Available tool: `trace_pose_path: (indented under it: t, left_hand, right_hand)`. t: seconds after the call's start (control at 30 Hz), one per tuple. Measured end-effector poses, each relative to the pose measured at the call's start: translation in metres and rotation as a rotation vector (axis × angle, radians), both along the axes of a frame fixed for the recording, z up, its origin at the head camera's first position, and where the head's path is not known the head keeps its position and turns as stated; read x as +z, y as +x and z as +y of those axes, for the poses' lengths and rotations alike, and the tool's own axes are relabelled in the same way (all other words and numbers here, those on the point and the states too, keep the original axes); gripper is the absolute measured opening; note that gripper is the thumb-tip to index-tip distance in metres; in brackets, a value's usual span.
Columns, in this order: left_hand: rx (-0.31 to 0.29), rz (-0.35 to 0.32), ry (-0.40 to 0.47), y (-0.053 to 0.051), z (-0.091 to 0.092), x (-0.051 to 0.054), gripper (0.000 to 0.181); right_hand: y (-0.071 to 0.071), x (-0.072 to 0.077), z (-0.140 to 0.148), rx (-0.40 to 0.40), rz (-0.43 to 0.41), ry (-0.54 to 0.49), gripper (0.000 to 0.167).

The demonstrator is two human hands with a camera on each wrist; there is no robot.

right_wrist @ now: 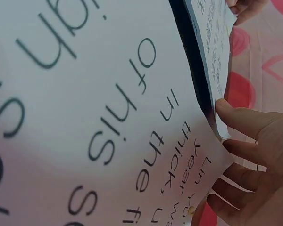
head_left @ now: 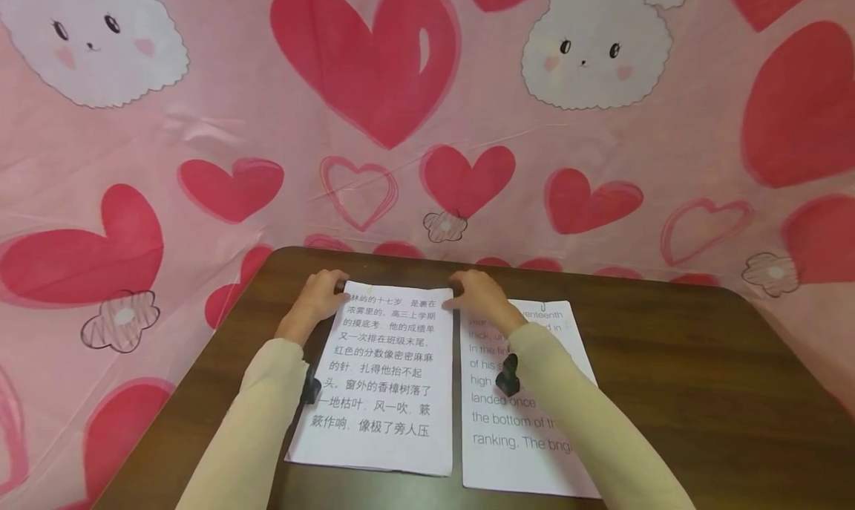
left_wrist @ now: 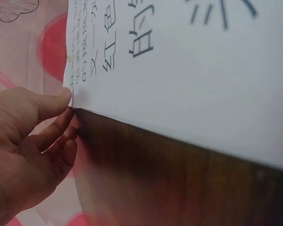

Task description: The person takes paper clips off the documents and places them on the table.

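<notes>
On brown table (head_left: 721,376), L hand (head_left: 322,296) & R hand (head_left: 482,296) pinching top corners of Chinese-text pg (head_left: 377,369), Eng. pg (head_left: 501,428) w/ "ranking" alongside

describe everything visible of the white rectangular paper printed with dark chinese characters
The white rectangular paper printed with dark Chinese characters looks layered, with a small yellowish clip on its far edge. It lies face up on the dark brown wood-look table. The left hand pinches its far left corner, the right hand its far right.
</notes>
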State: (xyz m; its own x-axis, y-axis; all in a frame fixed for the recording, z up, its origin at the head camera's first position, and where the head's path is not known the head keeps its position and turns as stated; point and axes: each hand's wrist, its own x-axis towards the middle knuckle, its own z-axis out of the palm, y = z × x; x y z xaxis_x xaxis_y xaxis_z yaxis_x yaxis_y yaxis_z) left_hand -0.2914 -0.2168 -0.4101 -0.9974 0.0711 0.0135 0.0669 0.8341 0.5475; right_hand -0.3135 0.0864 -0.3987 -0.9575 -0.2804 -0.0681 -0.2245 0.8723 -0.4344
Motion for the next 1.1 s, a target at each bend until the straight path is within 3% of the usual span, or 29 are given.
trace_pose_path:
  t: [0.4, 0.9, 1.1]
  left_hand:
    - [-0.001, 0.01, 0.063, 0.003, -0.001, -0.009, 0.041]
    - [-0.001, 0.013, 0.157, 0.004, -0.001, -0.015, 0.03]
    - [-0.005, 0.034, 0.187, 0.001, -0.001, -0.016, 0.04]
  right_hand:
    - [0.0, -0.009, -0.002, 0.016, 0.022, -0.031, 0.039]
    - [0.002, -0.016, -0.004, 0.054, 0.012, -0.143, 0.036]
    - [0.002, -0.015, -0.003, 0.066, 0.003, -0.169, 0.042]
